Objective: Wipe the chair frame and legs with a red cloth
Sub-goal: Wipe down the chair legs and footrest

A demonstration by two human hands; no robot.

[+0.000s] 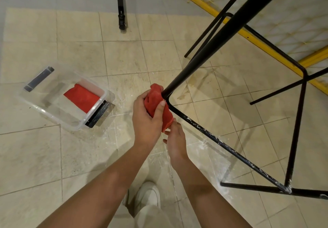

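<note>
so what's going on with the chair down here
A person is wiping a black metal chair frame. The left hand grips a bunched red cloth against the bend where a leg meets the lower bar. The right hand touches the cloth's hanging end; whether it grips it is unclear. Further along, the lower bar shows white specks. A second red cloth lies in a clear plastic box on the tiled floor.

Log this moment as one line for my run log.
left hand: grips red cloth on chair frame corner | right hand: pinches cloth's lower end | floor: clear box holding spare cloth
</note>
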